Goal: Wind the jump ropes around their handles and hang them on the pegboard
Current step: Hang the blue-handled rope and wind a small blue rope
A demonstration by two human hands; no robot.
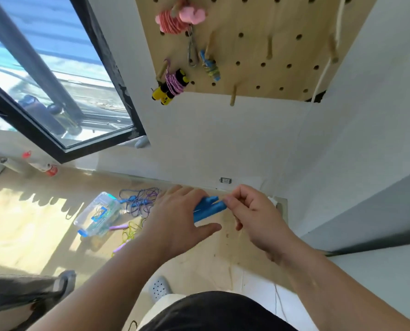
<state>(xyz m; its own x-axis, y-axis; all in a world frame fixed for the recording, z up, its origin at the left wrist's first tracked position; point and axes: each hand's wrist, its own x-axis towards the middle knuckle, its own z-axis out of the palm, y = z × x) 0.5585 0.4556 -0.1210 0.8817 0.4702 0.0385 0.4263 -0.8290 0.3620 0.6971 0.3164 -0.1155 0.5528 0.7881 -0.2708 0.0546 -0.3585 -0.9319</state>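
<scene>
My left hand (175, 218) holds a pair of blue jump rope handles (210, 207) side by side, its fingers curled over them. Beside their right end, my right hand (254, 211) pinches something thin; I cannot tell if it is the rope. On the wooden pegboard (270, 44) hang three wound ropes: a pink one (175, 19), a purple rope on yellow and black handles (171, 88), and a green and blue one (211, 66). A blue and purple rope (139, 201) and a yellow rope with purple handles (127, 231) lie loose on the floor.
A clear plastic box with blue clips (98, 215) sits on the wooden floor by the loose ropes. A black-framed window (55, 91) is at the left. Bare wooden pegs (233, 95) stick out of the board. A white cord (328, 60) hangs down its right side.
</scene>
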